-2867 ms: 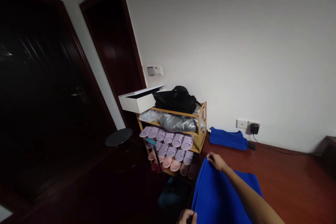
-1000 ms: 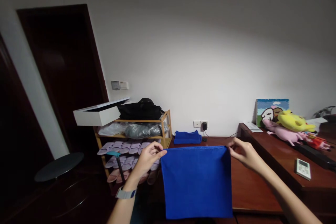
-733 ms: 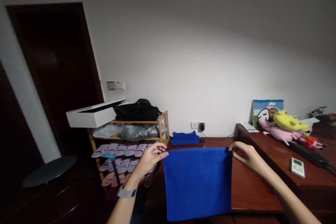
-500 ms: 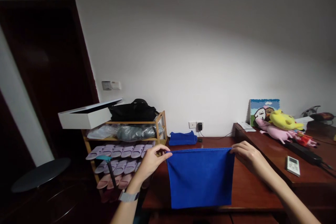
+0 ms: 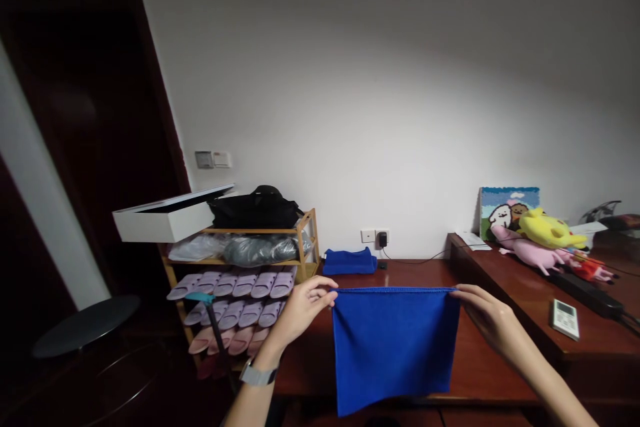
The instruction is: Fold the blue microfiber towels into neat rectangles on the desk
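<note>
- One blue cloth (image 5: 395, 347): suspended at the near side of the wooden table (image 5: 420, 270).
- Left hand (image 5: 306, 307): thumb and fingers pinch the cloth's upper left corner.
- Right hand (image 5: 487, 317): fingers pinch the upper right corner.
- Second blue fabric (image 5: 350, 262): at the table's rear.
- Slipper rack (image 5: 307, 271): left of the table.

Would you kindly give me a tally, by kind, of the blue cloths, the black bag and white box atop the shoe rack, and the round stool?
Blue cloths: 2 (the held cloth, between left hand and right hand; the other cloth, lying on the table)
Black bag: 1
White box: 1
Round stool: 1
Total: 5
</note>
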A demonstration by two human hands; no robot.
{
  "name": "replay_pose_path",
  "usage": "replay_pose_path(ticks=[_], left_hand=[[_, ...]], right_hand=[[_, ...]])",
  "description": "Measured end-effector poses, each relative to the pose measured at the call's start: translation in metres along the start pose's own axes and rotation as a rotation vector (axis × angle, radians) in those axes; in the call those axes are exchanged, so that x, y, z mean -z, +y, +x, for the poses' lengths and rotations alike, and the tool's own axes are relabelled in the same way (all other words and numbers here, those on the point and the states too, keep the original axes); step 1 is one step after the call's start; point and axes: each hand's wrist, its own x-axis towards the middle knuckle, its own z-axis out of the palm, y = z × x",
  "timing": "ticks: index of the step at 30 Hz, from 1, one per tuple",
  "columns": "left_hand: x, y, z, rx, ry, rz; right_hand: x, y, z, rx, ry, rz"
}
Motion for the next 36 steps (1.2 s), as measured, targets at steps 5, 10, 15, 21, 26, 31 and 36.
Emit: replay_pose_path(ticks=[5,10,15,21,26,31,36], left_hand=[[-0.007,-0.002,0.003,-0.108,-0.008,0.047],[-0.019,-0.006,0.003,-0.259,0.043,0.289],[-0.038,0.001,-0.002,-0.352,0.094,0.479],[-0.067,0.028,-0.008,-0.436,0.034,0.510],[-0.110,0.042,-0.016,-0.344,-0.123,0.432],[-0.183,-0.006,-0.017,-0.265,-0.194,0.197],[-0.229,-0.116,-0.022,-0.125,0.039,0.173]], right_hand=[[-0.010,0.011,-0.015,0.006,0.068,-0.086],[-0.014,0.016,-0.028,0.033,0.099,-0.194],[-0.013,0.011,-0.039,0.017,0.166,-0.296],[-0.004,0.001,-0.045,-0.152,0.250,-0.349],[0.008,0.019,-0.044,-0.270,0.358,-0.412],[-0.012,0.085,-0.014,-0.285,0.259,-0.453],[-0.125,0.146,0.045,-0.207,-0.167,-0.399]])
